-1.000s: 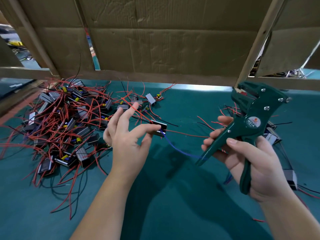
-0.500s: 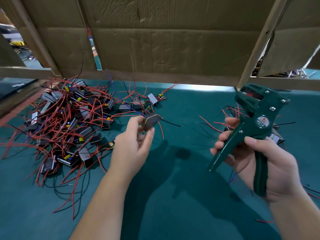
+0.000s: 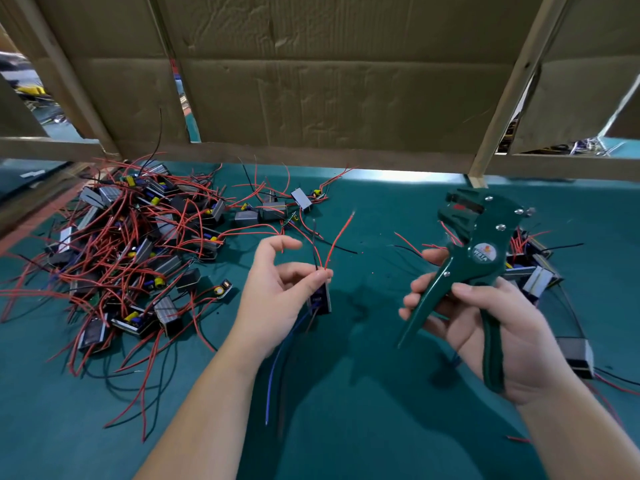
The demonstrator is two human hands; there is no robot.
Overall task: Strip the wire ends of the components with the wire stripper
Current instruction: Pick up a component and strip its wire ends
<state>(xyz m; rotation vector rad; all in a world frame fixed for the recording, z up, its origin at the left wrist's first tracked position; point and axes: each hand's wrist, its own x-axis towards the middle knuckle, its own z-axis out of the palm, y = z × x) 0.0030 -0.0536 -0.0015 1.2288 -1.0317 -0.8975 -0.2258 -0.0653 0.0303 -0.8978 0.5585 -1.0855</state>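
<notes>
Progress looked early to middling. Your left hand (image 3: pixel 277 296) pinched one component (image 3: pixel 320 299) by its top edge between thumb and fingertip, index finger lifted clear and curled. It hung above the mat (image 3: pixel 346 427), near the middle, with a red wire (image 3: pixel 337 242) and a black wire (image 3: pixel 314 244) standing up from it and a blue wire (image 3: pixel 277 368) trailing down. Your right hand (image 3: pixel 485 327) was wrapped round the stripper (image 3: pixel 474 258), head up, handles spread and unsqueezed; nothing sat in its head, and it was well apart from the wires. So this piece read as picked up but not yet fed in. A big pile (image 3: pixel 138 244) of components lay tangled on your left, likely the stock left to do. A smaller group (image 3: pixel 533 268) lay on your right behind the stripper, probably the finished ones, though the ends were too small to tell bare from covered. By that count, most of the job remained. Cardboard (image 3: pixel 329 91) closed off the back of the bench.
</notes>
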